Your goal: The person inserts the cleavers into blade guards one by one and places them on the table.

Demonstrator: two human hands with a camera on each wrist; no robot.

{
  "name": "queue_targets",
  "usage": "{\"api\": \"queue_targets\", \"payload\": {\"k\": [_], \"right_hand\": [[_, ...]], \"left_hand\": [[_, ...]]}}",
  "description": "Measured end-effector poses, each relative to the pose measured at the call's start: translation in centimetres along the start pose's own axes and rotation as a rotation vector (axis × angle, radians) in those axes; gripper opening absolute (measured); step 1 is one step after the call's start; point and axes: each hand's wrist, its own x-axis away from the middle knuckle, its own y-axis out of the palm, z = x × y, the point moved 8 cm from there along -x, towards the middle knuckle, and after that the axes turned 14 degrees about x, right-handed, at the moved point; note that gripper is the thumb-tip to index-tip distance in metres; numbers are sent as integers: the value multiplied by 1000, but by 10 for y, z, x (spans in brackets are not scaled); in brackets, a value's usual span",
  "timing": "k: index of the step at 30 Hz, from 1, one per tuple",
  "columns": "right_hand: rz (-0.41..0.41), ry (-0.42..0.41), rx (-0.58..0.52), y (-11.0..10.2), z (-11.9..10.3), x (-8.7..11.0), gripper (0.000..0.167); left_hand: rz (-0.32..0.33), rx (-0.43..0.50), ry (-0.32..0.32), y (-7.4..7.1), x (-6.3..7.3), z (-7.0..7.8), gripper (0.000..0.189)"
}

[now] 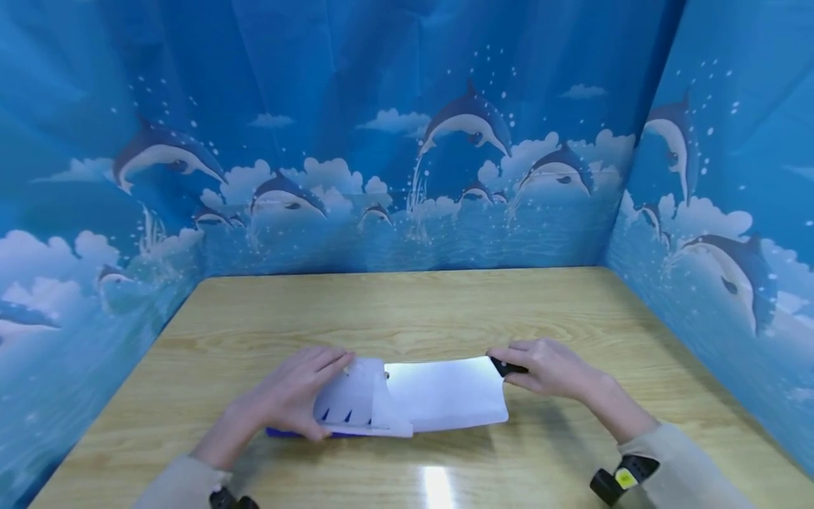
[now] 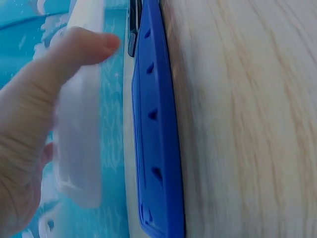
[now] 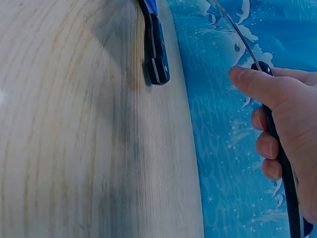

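My left hand (image 1: 299,389) grips a translucent white blade cover (image 1: 352,392), thumb at its near edge and fingers over the far one. The cleaver's broad, shiny blade (image 1: 448,394) meets the cover's right end and overlaps it in the head view. My right hand (image 1: 543,367) holds the cleaver by its black handle (image 3: 283,153), with the fingers curled round it. Both are raised over the table. Below them lies a blue blade cover (image 2: 157,129) with small slots, and a second black handle (image 3: 158,54) extends from it on the table.
The light wood-grain table (image 1: 305,318) is enclosed at the back and sides by blue curtains (image 1: 381,233) printed with dolphins and clouds. A bright light reflection (image 1: 437,488) shows near the front.
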Motion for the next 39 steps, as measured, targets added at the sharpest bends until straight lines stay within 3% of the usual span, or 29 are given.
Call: {"api": "queue_targets", "payload": {"k": [5, 12, 16, 19, 28, 32, 39], "right_hand": [[-18, -17, 23, 3, -1, -2, 36], [11, -5, 42, 8, -5, 4, 34], [-9, 42, 6, 11, -5, 9, 37], [-23, 58, -8, 10, -6, 11, 38], [-63, 50, -32, 0, -17, 11, 39], [-87, 71, -38, 0, -20, 11, 37], [-115, 94, -66, 2, -26, 7, 36]], "left_hand": [[-14, -16, 40, 3, -2, 4, 109], [-30, -50, -20, 7, 1, 2, 109], [24, -73, -68, 3, 7, 2, 111], [87, -92, -69, 0, 11, 2, 115], [210, -50, 23, -12, 20, 11, 110], [222, -44, 27, -17, 21, 13, 109], [179, -23, -23, -16, 18, 13, 106]]}}
